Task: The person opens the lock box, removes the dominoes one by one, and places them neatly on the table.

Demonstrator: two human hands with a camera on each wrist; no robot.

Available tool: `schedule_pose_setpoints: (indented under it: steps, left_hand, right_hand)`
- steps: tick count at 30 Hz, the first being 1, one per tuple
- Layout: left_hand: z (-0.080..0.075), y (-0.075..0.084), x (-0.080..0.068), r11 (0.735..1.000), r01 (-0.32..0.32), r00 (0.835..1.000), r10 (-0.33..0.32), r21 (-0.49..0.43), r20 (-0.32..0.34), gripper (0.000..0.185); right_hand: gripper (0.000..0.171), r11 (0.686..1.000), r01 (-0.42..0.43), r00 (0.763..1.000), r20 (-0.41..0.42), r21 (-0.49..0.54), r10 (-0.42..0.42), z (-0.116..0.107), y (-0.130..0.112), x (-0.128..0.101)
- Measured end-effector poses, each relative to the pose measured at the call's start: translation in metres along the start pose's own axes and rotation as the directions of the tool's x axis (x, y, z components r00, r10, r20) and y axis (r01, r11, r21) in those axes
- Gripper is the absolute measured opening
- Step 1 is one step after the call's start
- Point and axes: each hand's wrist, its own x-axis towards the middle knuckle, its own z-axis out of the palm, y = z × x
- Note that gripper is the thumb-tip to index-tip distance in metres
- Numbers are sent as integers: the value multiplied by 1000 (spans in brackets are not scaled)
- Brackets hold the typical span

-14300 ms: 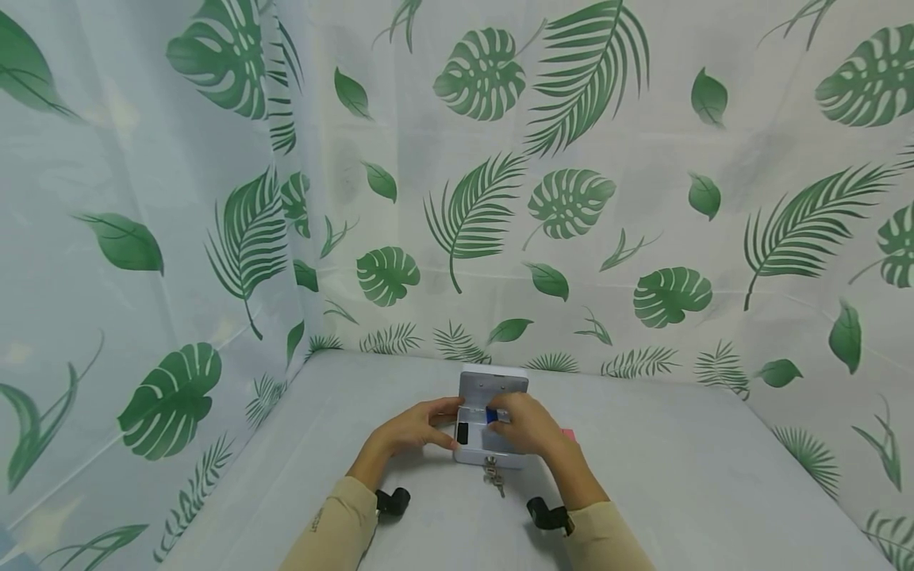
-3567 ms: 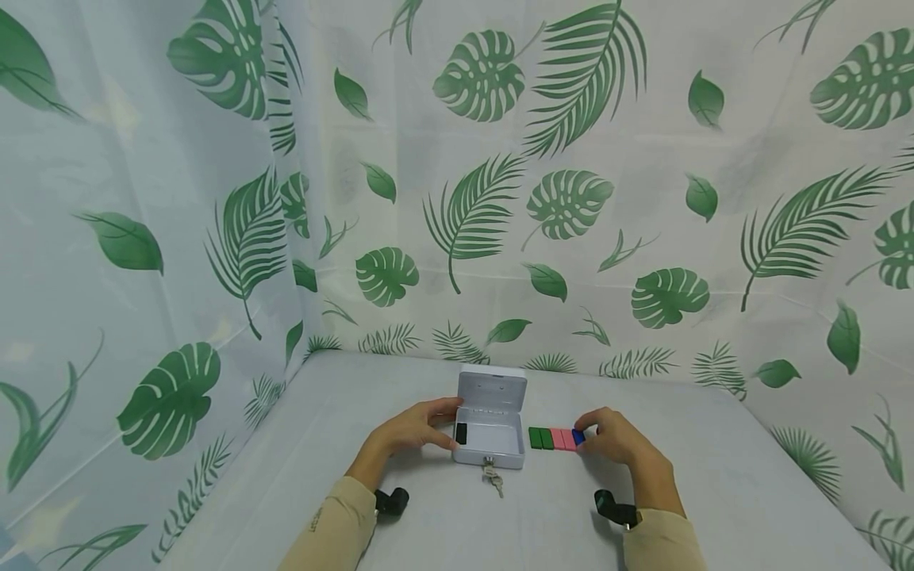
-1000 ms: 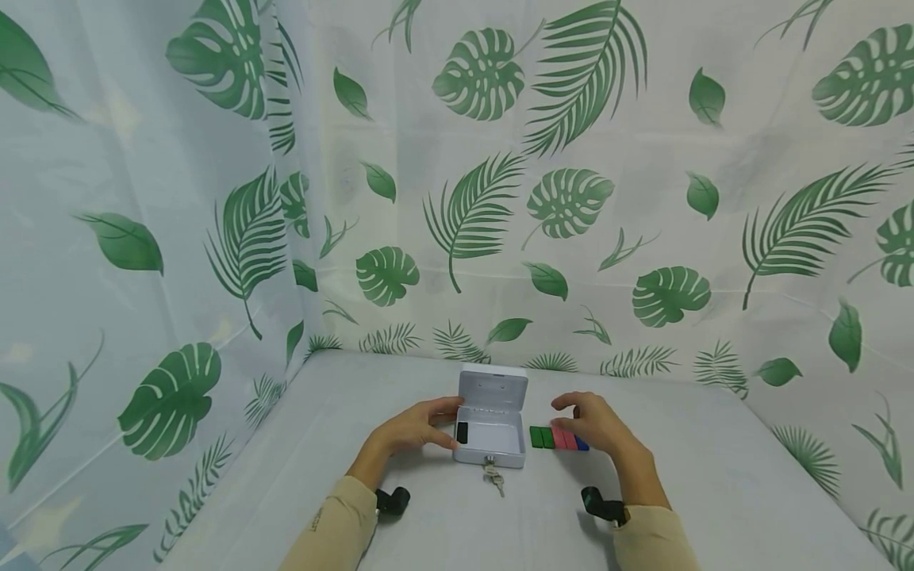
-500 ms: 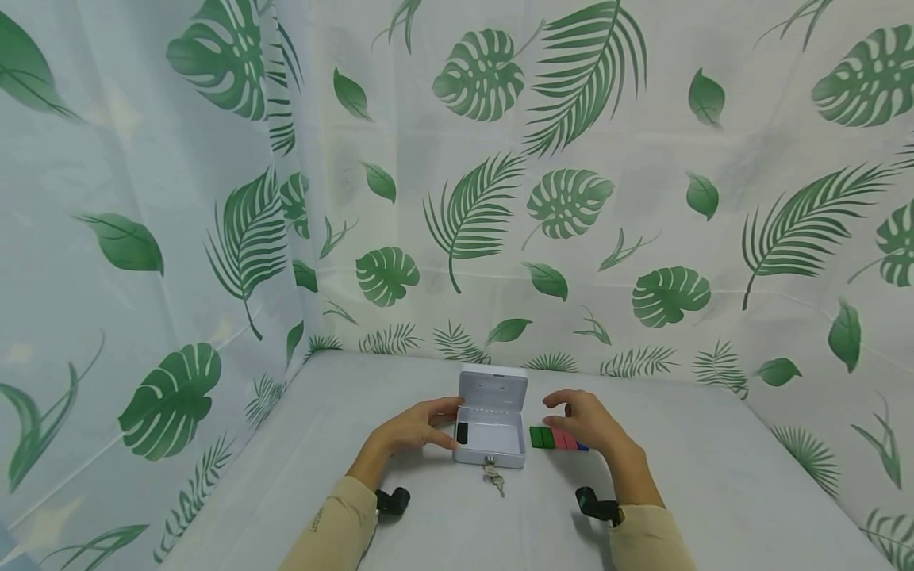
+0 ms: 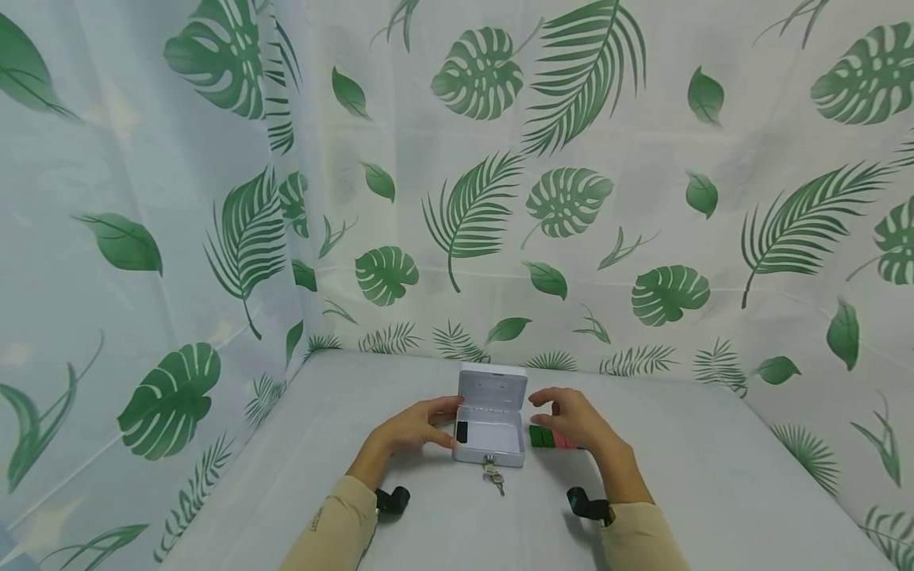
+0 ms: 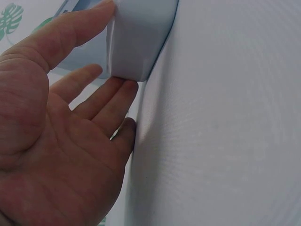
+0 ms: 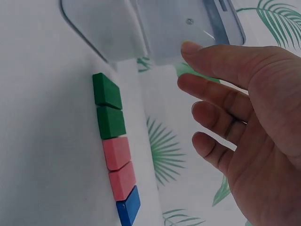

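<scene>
Cash box (image 5: 489, 428), small and white, sits open on the bench (image 5: 714, 484), lid upright, keys (image 5: 493, 474) hanging from the front lock. Left hand (image 5: 414, 428) braces the box's left end: fingers straight against the wall and corner, thumb on top edge, nothing clamped. One black block (image 5: 462, 432) lies inside at the left end.

Right hand (image 5: 571, 416) hovers between the lid and a row of blocks (image 7: 114, 150) lined up just right of the box: two green, two pink, one blue at the far end. Fingers spread and relaxed, holding nothing.

Judgement: unloading step, row nearly built, right hand heading to the box. Next move calls for a pinch on the black block, lift clear of the wall, set-down beside the row. Whether anything else is in the box, probably not; the interior is partly hidden.
</scene>
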Motion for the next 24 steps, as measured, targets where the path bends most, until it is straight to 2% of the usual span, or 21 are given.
schedule_pose_setpoints:
  steps: [24]
  left_hand:
    - [-1,-4,3,999,2,1000,-2,-32,7,91]
  right_hand:
    - [30,999,46,999,-10,-21,-46,12,-15,5]
